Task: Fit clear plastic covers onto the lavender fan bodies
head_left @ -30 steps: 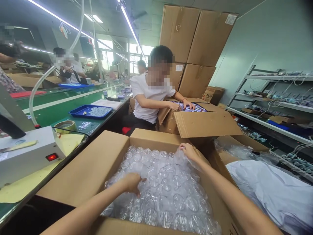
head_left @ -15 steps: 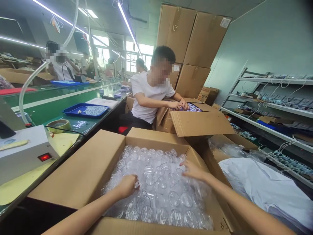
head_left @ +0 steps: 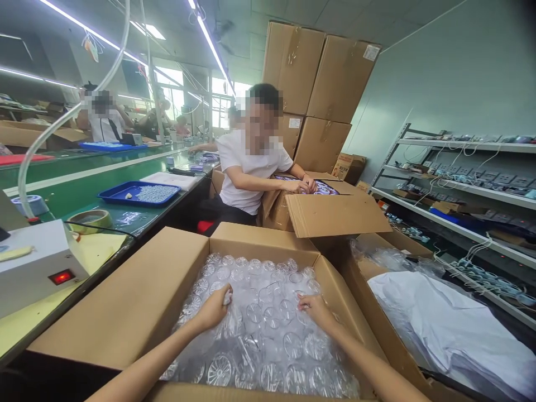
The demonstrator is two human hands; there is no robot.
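Note:
An open cardboard box point(head_left: 125, 301) in front of me is filled with clear round plastic pieces point(head_left: 293, 345) under thin, cloudy plastic film. My left hand point(head_left: 215, 306) is closed on a bunched part of the film at the left of the contents. Over the right side, my right hand point(head_left: 316, 310) has its fingers pinched together at the film; whether it grips the film or a piece is too small to tell.
A person in a white shirt point(head_left: 251, 167) works at another open carton point(head_left: 335, 215) ahead. The green bench point(head_left: 125, 215) with a blue tray point(head_left: 140, 194) runs along the left. White sheeting point(head_left: 444, 318) and shelves point(head_left: 456, 215) are at the right.
My right hand has moved left and a little lower, and its fingers have come together. My left hand is slightly higher and further left, with the film bunched up beside it.

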